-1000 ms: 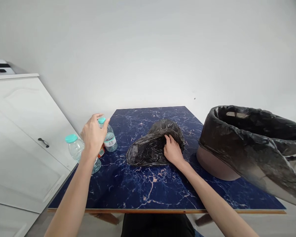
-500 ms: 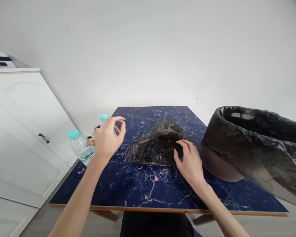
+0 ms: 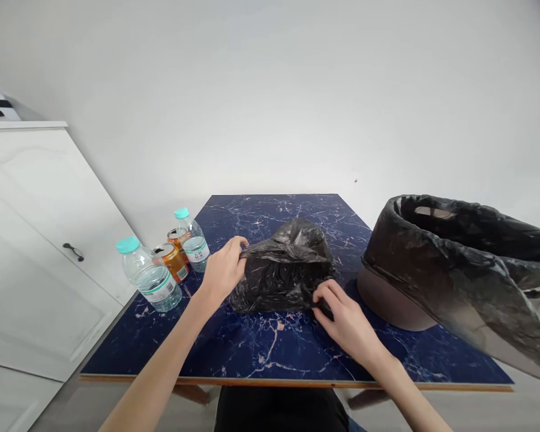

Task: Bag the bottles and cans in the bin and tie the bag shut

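Observation:
A crumpled black plastic bag (image 3: 283,270) lies on the dark blue marbled table, its mouth partly spread toward me. My left hand (image 3: 227,264) pinches the upper left edge of the bag and lifts it a little. At the bag's lower right, my right hand (image 3: 339,309) grips the near edge between thumb and fingers. Left of my left hand stand a water bottle with a teal cap (image 3: 150,276), a second such bottle (image 3: 192,240), an orange can (image 3: 173,261) and another can (image 3: 175,239) partly hidden behind it.
A brown trash bin (image 3: 393,300) on the right is lined with a black bag (image 3: 454,258) folded over its rim and hanging past the table's side. White cabinets (image 3: 40,240) stand to the left. The marbled table (image 3: 270,354) backs onto a pale wall (image 3: 270,120).
My left hand has come down from beside the bottles and taken the bag's left edge, raising it. My right hand has shifted slightly lower and closed on the bag's near edge.

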{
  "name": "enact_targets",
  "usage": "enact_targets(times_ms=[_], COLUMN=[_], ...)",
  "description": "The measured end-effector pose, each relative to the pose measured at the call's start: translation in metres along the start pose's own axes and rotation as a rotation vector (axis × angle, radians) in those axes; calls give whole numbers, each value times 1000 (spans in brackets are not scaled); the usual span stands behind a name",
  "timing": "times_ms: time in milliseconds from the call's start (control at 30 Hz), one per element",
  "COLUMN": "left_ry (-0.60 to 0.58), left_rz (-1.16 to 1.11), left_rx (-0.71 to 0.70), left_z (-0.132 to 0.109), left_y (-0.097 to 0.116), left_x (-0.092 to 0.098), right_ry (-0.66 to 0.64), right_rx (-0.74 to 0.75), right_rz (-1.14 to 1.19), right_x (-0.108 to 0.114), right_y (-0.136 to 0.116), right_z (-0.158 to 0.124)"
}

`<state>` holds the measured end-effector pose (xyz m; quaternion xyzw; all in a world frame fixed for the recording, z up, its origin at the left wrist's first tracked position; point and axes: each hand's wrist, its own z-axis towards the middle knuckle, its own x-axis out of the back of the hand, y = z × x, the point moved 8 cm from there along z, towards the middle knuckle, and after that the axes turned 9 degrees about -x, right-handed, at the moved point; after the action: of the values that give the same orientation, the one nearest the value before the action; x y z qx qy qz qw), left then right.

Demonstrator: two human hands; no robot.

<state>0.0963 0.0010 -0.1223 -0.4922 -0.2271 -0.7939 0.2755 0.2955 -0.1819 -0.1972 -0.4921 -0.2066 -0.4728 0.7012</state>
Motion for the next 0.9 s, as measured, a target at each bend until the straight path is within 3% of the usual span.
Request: enact_targets(times_ms=[100, 167, 300, 367, 433, 533, 600, 700, 800, 900], left_ry=[151, 196, -62, -243, -324, -189, -118, -190, -326, -440], left_rz=[-29, -76, -264, -350, -431, -580, -618, -509, -398, -354], left_rx=[98, 105, -28, -75, -110, -131, -101, -135, -225, -310], left_z=[-42, -76, -130, -148, -154, -137, -113, -70, -37, -22], left_y=[-11, -17, -24, -25, -22, -11, 1, 27, 44, 51], left_x=[31, 45, 46, 45, 52, 70, 69, 40, 1, -22], right_ry=[182, 165, -101, -157, -176, -110, -29, -59, -129, -188], right_rx=[-35, -47, 64, 104, 106, 43, 13, 115, 137, 138], right_rz=[-3, -44, -129, -123, -78, -44, -75, -176, -248, -207], right_x=[29, 39, 53, 74, 98, 121, 118, 75, 35, 33], right_y=[-4, -2, 9, 15, 14, 1, -14, -39, -46, -53], right_z=[-44, -72, -108, -113, -111, -94, -80, -62, -49, -44])
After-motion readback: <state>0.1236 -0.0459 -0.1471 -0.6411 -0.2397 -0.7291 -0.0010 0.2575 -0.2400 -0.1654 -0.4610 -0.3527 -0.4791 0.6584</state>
